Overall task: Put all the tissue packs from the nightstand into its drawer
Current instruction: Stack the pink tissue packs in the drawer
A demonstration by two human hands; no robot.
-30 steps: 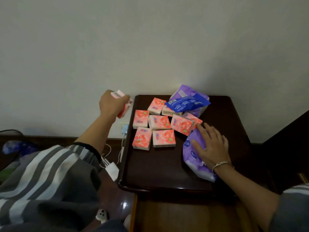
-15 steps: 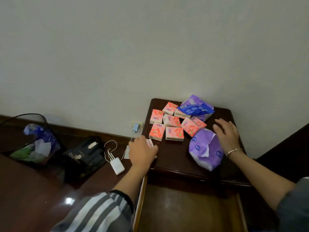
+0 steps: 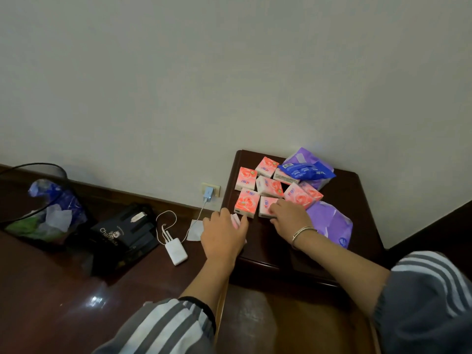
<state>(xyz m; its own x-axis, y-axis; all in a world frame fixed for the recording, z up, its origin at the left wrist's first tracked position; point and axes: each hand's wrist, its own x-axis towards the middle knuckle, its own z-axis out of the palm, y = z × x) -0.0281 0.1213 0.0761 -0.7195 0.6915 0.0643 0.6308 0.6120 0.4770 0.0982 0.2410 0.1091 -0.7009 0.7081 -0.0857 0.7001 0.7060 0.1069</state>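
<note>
Several pink tissue packs lie in a cluster on the dark wooden nightstand. Behind them a blue pack rests on a purple pack. A second purple pack lies at the front right. My left hand hovers over the nightstand's left front corner and holds a pink pack, mostly hidden under my fingers. My right hand reaches across and pinches the front pink pack between thumb and fingers. The open drawer shows below the top; its inside is dim.
On the floor to the left stand a mesh wastebasket with rubbish and a black box. A white power bank hangs by cable from a plug in the wall socket. A white paper scrap lies beside the nightstand.
My left hand came down from beside the wall to the nightstand's front left corner, still holding its pack. My right hand left the purple pack and took hold of a pink one.
</note>
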